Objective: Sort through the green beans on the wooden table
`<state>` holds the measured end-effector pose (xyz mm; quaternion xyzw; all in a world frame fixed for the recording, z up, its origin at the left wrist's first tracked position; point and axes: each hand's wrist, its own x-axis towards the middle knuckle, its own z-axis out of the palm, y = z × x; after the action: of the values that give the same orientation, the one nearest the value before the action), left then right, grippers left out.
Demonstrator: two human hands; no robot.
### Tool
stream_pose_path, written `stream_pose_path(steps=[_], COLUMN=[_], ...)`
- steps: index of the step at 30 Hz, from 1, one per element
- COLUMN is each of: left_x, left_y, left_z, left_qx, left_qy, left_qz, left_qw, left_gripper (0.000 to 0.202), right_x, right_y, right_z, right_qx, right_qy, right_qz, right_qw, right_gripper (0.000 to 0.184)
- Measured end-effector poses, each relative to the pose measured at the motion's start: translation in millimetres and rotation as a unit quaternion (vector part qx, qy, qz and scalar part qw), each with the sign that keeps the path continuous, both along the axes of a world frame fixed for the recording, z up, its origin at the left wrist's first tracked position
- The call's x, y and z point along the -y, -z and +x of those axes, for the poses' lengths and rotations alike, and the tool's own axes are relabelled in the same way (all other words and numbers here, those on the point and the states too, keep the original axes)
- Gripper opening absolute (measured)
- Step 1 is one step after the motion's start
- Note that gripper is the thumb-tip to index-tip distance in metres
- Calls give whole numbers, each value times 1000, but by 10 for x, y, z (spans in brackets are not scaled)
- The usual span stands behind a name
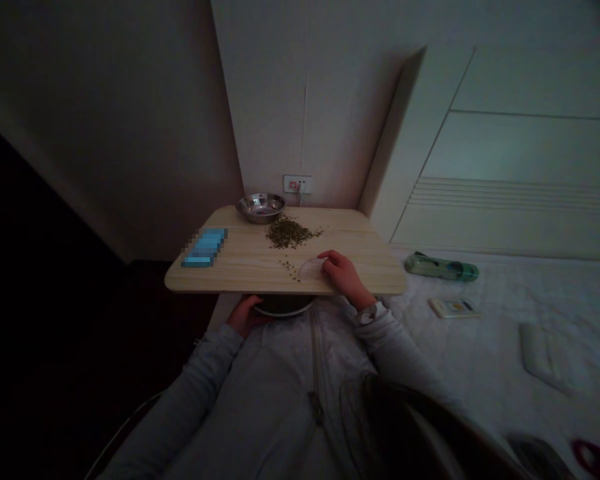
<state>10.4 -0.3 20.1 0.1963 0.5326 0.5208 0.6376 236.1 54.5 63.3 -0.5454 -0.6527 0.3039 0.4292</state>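
A small wooden table (240, 263) stands in front of me in dim light. A heap of small green beans (289, 233) lies near its far edge, with a few loose ones trailing toward me. My right hand (342, 273) rests on the table, fingers curled on a small clear plastic piece (311, 269) beside the loose beans. My left hand (245, 315) is below the table's near edge, gripping the rim of a bowl (283, 306) held just under the edge. An empty steel bowl (261, 207) sits at the back of the table.
A blurred blue flat object (205, 247) lies at the table's left. A wall socket (297, 183) is behind the table. On the white bed to the right lie a green case (442, 268), a phone-like card (453, 307) and a white remote-like object (543, 353).
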Motion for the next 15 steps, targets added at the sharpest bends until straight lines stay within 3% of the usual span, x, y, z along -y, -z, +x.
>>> stream_pose_path(steps=[15], left_x=[-4], left_y=[1], left_z=[3], left_qx=[8], left_qy=[4], left_qz=[-12], left_qw=[1000], left_gripper=[13], right_x=[2], right_y=[10], right_z=[3], right_qx=[7], right_qy=[0], right_qz=[8], right_qw=[1000], right_gripper=[29])
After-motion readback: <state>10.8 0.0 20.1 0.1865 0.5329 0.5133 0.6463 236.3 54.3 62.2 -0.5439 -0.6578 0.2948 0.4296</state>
